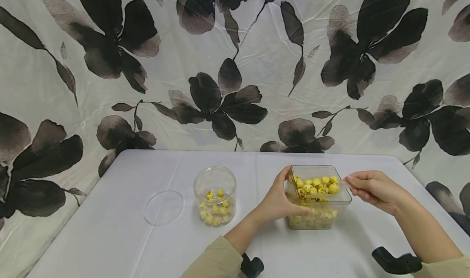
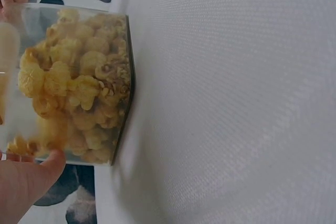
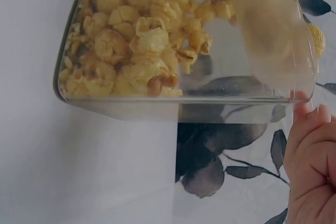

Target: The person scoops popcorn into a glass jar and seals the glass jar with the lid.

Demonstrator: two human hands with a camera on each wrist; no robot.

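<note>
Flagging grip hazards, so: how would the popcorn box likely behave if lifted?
The box is probably stiff: its walls look straight where the left hand grips. It seems light for its size, holding puffy popcorn. Its smooth, shiny walls may be slippery.

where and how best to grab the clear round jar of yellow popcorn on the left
Probably round the side wall of the clear, round, plastic-looking jar, coming level from its left. It stands upright and its cylindrical wall suits a wraparound hold; the thin, clear, round disc on that side lies flat, so it shouldn't block reach.
</note>
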